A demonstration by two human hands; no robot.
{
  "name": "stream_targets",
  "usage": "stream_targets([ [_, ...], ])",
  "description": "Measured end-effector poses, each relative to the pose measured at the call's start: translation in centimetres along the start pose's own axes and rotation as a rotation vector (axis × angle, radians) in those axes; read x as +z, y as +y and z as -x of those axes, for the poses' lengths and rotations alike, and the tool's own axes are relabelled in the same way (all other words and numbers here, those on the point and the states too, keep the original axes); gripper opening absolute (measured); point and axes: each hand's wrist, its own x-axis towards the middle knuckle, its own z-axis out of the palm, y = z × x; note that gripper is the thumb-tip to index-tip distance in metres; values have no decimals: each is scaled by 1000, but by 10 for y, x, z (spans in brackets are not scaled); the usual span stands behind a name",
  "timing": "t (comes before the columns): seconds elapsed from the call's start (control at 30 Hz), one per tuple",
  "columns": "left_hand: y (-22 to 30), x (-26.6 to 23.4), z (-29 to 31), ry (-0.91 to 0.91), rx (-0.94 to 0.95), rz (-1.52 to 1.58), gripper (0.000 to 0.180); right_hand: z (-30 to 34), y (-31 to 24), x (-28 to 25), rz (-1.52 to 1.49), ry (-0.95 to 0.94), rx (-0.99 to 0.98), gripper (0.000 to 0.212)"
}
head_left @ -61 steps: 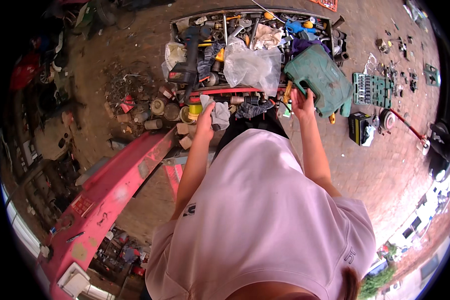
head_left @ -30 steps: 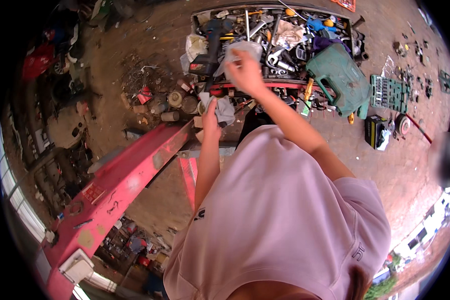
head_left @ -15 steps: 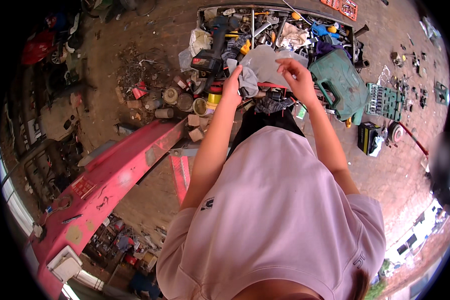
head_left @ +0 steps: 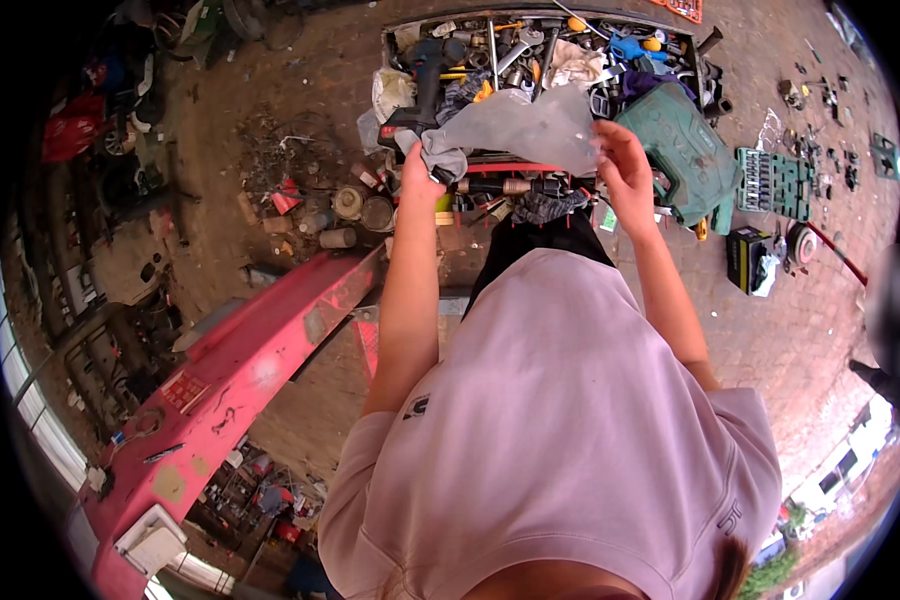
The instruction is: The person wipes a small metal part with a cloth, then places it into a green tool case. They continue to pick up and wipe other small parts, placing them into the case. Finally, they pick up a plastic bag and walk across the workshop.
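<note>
My left hand (head_left: 422,180) is closed on a bunched grey cloth (head_left: 444,158); whether it is a glove I cannot tell. From there a cloudy, see-through plastic bag (head_left: 535,128) stretches across to my right hand (head_left: 626,178), whose fingers pinch its right end. The bag hangs over the front edge of a tool tray (head_left: 690,60) crowded with wrenches, sockets and rags. Just beyond my left hand lies a cordless power tool (head_left: 428,85). A green plastic tool case (head_left: 682,150) rests right beside my right hand.
A long red metal beam (head_left: 260,350) runs along my left. Tins (head_left: 348,203) and scrap lie on the floor at the left. To the right are an open socket set (head_left: 773,183), a black and yellow box (head_left: 746,260) and a grinding disc (head_left: 800,243).
My hands have moved apart, the left one leftward with the grey cloth, the right one slightly right. The plastic bag is now spread wider between them.
</note>
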Motion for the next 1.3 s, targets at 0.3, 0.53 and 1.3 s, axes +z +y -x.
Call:
stream_targets([
  [0.3, -21, -39, 44, 28, 37, -17, 27, -20, 105, -33, 723, -76, 203, 79],
  [0.53, -64, -41, 93, -3, -81, -227, 25, -7, 80, 0, 642, -112, 345, 38],
  [1.3, -11, 99, 128, -42, 447, -1021, 29, -123, 38, 124, 370, -635, -235, 26],
])
